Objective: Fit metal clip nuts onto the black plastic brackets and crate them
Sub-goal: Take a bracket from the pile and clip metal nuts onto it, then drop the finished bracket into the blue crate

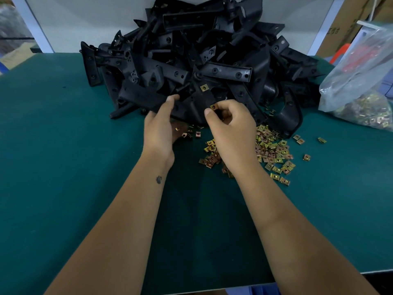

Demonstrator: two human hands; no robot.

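Observation:
A big heap of black plastic brackets (197, 52) fills the back middle of the green table (63, 167). My left hand (159, 126) holds the near edge of one black bracket (191, 107) at the front of the heap. That bracket carries one brass clip nut (204, 87) fitted further up. My right hand (231, 128) pinches another clip nut (214, 106) between thumb and forefinger at the bracket's edge. Loose clip nuts (270, 154) lie scattered on the table under and right of my right hand.
A clear plastic bag (361, 81) with more clip nuts lies at the right edge of the table. Cardboard boxes (344, 24) stand behind it. A white panel (85, 18) rises behind the heap. The table's front edge runs just below my forearms.

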